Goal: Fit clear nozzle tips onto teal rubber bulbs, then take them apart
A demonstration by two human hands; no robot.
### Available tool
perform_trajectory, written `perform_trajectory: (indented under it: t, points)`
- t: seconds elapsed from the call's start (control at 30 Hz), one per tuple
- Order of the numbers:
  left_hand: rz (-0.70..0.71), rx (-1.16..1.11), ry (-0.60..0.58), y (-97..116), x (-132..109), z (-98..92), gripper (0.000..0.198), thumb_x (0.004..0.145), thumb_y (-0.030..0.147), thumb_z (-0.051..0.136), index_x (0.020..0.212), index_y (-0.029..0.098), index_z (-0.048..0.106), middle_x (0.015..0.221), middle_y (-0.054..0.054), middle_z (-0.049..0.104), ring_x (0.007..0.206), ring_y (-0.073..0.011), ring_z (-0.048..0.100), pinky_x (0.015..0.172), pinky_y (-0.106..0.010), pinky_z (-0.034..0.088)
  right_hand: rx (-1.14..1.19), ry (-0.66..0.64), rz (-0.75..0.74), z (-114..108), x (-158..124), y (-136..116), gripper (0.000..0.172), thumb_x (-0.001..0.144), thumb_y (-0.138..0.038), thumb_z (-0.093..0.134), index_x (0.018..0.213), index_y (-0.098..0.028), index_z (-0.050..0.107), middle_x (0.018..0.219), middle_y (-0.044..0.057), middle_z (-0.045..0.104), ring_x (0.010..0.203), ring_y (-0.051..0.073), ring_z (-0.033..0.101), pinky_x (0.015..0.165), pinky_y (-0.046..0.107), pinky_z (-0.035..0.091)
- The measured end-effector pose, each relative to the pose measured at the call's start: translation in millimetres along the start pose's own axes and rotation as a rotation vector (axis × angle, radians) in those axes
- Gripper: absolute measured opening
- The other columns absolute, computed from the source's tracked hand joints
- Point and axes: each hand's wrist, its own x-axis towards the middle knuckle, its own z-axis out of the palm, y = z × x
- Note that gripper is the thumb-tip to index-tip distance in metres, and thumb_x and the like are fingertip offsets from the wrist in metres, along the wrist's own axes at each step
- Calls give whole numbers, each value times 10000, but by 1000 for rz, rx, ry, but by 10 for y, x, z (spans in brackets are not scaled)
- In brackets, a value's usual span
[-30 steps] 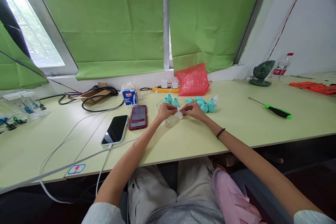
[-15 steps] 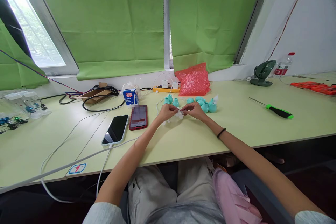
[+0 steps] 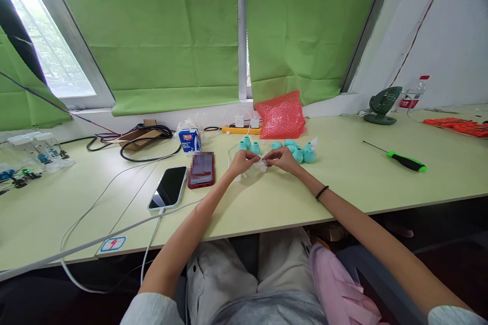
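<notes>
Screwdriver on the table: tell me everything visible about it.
The screwdriver has a slim, metal-looking shaft and a thick black handle with bright green at both ends, probably plastic or rubber. It lies flat on the pale table, right of the right hand and nearer the front edge than the fan. Its shaft points left and slightly away from the person. Only the tabletop touches it. The tip's type is too small to tell.

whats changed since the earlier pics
Very little: everything sits slightly further right in the picture, as if the head camera shifted. Nothing was visibly taken up or let go. The left hand and right hand stay close together, fingers pinched at a small translucent piece. The teal vase-shaped pieces, screwdriver and red bubble-wrap bag stayed put.
</notes>
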Motion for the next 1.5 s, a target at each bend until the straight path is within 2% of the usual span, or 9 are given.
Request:
perform_trajectory:
  t: [0.23,0.4,0.7,0.9,1.13,1.37,1.5]
  points:
    - [-105,-152,-58,-127,52,25,303,687,338,540,810,105,691,665,-30,664,589,-120,557,534,-220,429,1,-19,2,1,-13,-26,148,550,-234,688,657,-134,671,625,31,660,557,143,608,547,270,536]
    - [-56,-134,-5,-94,38,21,285,679,336,556,775,108,698,707,-54,679,630,-138,570,547,-224,425,10,-15,16,1,-11,-30,151,542,-235,694,653,-135,670,614,26,655,551,140,605,549,270,534]
    - [8,-74,-4,-31,1,-18,232,645,282,620,786,116,700,753,-69,698,692,-174,611,629,-246,456,3,-9,17,-3,-19,-45,145,543,-231,690,653,-138,672,588,17,646,529,129,597,543,262,531]
    - [43,77,22,-7,-15,11,200,697,278,574,789,154,702,779,-48,700,708,-164,610,644,-243,466,24,-17,37,-10,-19,-38,154,533,-235,699,650,-139,670,599,16,647,542,130,600,556,263,535]
    - [217,374,59,52,-58,9,193,699,226,555,818,176,698,765,-49,686,746,-177,579,695,-280,443,63,-4,52,-12,-14,-10,182,517,-250,715,648,-133,668,603,23,650,544,133,601,565,275,541]
    - [271,397,42,44,-59,3,225,700,177,510,824,185,697,763,-49,674,765,-182,564,717,-284,431,69,-2,63,-4,-14,-17,227,496,-300,728,647,-140,670,611,29,654,551,144,606,568,286,546]
    - [263,389,9,57,-70,8,253,696,188,514,889,191,677,780,-39,666,768,-179,562,724,-286,428,85,30,72,-10,-8,-17,247,481,-319,736,639,-142,668,616,33,657,565,156,613,569,296,548]
